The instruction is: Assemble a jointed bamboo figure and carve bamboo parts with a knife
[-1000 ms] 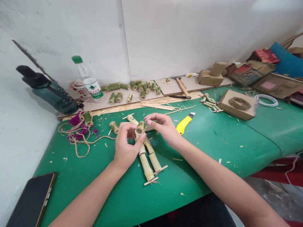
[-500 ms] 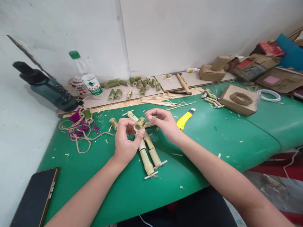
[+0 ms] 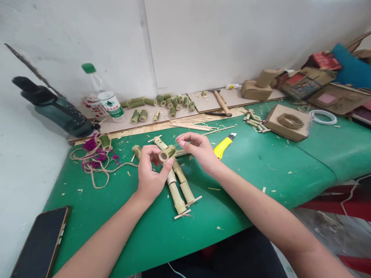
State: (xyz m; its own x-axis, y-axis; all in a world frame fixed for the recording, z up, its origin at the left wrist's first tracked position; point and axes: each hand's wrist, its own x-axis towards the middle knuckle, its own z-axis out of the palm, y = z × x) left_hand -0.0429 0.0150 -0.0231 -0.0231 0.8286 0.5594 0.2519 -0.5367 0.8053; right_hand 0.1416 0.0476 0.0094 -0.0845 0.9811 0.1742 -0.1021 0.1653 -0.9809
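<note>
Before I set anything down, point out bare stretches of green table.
Bare but for shavings: in front of the cardboard block, right of the cutter; between phone and twine. Crowded: around the bamboo figure and along the wall.

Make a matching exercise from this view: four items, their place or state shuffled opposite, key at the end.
Items
1. yellow-handled utility knife
2. wooden-handled hammer
3. thin tan twine
4. black rectangular phone

Place or state
A. looped among purple fibrous pieces
B. dark screen up, left of the left forearm
C. by the right hand, blade out
D. near the wall, behind the light wooden sticks

Pairs: 1-C, 2-D, 3-A, 4-B
</note>
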